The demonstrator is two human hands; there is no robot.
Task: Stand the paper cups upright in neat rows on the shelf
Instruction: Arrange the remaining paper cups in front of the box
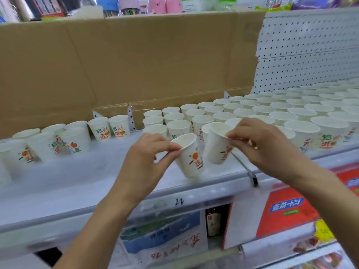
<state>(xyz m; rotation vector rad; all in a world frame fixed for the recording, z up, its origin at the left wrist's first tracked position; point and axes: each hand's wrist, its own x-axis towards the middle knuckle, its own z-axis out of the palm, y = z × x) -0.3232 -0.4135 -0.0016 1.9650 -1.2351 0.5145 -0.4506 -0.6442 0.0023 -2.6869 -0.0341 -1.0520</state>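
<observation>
My left hand (149, 152) pinches the rim of a white paper cup (191, 158) printed with orange and red marks; the cup tilts above the white shelf (87, 179). My right hand (258, 144) pinches the rim of a second paper cup (217, 148), also tilted, just right of the first. Behind them stand neat rows of upright cups (272, 111) that fill the shelf's right part. A looser group of cups (58, 140) stands at the left, with two more (108, 128) against the back.
A brown cardboard sheet (136, 65) lines the back of the shelf, with white pegboard (310, 51) to its right. A metal divider (244, 166) crosses the shelf under my right hand. Boxed goods (287, 212) sit on the lower shelf.
</observation>
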